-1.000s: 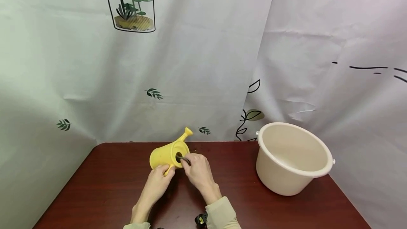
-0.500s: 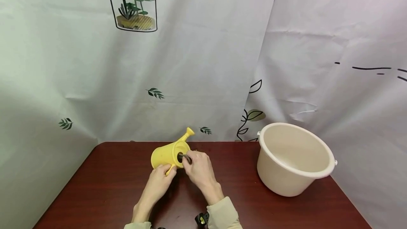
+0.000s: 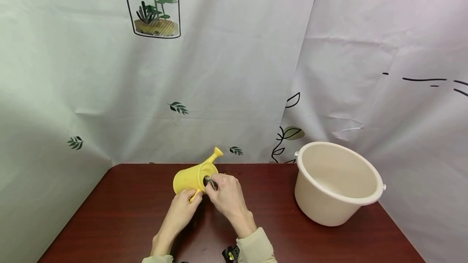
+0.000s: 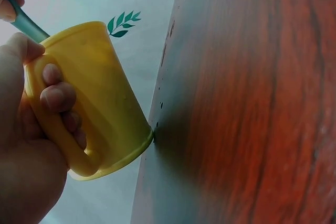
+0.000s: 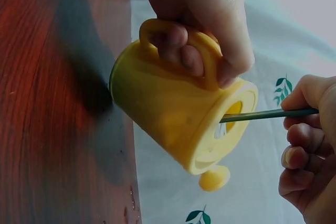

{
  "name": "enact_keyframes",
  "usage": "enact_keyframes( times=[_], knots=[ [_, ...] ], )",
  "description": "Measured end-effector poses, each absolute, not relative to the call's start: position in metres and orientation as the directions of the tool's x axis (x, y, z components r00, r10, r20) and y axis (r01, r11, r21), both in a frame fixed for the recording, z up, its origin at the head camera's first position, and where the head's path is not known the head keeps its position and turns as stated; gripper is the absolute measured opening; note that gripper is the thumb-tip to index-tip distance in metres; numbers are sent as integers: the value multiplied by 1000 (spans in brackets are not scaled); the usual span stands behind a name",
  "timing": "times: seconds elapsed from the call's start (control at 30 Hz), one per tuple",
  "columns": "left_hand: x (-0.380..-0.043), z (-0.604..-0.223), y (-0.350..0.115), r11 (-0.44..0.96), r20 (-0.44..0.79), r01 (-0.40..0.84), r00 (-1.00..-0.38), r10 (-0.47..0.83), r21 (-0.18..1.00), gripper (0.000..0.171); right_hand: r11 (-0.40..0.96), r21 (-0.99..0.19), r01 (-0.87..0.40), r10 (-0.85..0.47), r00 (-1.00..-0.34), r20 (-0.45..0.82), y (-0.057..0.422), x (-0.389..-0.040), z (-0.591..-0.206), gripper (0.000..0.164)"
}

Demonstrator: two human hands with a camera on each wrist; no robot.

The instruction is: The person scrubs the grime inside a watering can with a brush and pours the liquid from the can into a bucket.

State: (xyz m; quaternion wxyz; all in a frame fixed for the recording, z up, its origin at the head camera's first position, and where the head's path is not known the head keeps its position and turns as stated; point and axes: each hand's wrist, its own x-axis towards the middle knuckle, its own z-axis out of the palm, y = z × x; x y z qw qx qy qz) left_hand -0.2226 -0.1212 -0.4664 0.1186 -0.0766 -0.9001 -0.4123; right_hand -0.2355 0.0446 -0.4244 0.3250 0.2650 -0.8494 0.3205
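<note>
A small yellow watering can (image 3: 185, 179) is held tilted over the table, its spout pointing up and away to the right. My left hand (image 3: 181, 209) grips its handle, fingers curled through the loop. My right hand (image 3: 229, 200) pinches a thin dark green handle (image 5: 270, 114), whose far end goes through the round opening in the can's top. That end is mostly hidden inside; something whitish shows just within the opening in the right wrist view, too unclear to name. The same handle (image 4: 29, 24) shows green above the can in the left wrist view.
A large cream bucket (image 3: 325, 206) stands on the right of the dark reddish wooden table (image 3: 120, 218). A pale cloth backdrop (image 3: 234, 72) printed with plants hangs behind the table's far edge and along both sides.
My right hand has shifted slightly, and the green handle has changed its angle in the can's opening. My left hand and the watering can stay almost in place.
</note>
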Motion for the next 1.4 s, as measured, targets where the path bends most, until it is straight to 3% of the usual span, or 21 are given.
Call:
enact_keyframes(
  times=[0.53, 0.83, 1.4],
  knots=[
    [-224, -468, -122, 646, 284, 238, -958, 34, 725, 41, 647, -403, -647, -235, -672, 702, 43, -244, -433, 35],
    [-225, -470, -125, 643, 258, 210, -966, 20, 736, 41, 654, -495, -573, -204, -763, 614, 39, -249, -451, 35],
    [-225, -471, -125, 642, 290, 242, -956, 32, 728, 41, 658, -498, -565, -160, -751, 641, 45, -243, -438, 39]
  ],
)
